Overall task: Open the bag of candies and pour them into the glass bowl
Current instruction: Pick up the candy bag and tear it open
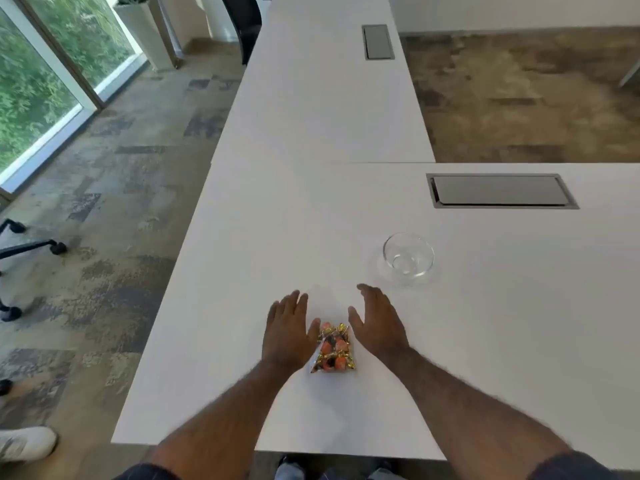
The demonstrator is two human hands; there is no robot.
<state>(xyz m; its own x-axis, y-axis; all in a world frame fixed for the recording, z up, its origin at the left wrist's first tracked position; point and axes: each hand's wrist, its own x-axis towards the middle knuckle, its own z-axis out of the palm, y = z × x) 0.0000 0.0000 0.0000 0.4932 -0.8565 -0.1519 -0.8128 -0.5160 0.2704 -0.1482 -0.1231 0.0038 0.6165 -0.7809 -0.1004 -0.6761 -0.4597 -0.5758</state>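
A small clear bag of candies (333,349) in orange and gold wrappers lies flat on the white table (277,244), near its front edge. My left hand (287,330) hovers just left of the bag, fingers spread, its thumb over the bag's upper left corner. My right hand (377,323) hovers just right of the bag, fingers apart and holding nothing. An empty glass bowl (408,255) stands upright further back and to the right of both hands.
A grey cable hatch (498,190) is set into the table behind the bowl, another hatch (377,41) on the far table. The table's left edge drops to carpet, where an office chair base (31,247) stands.
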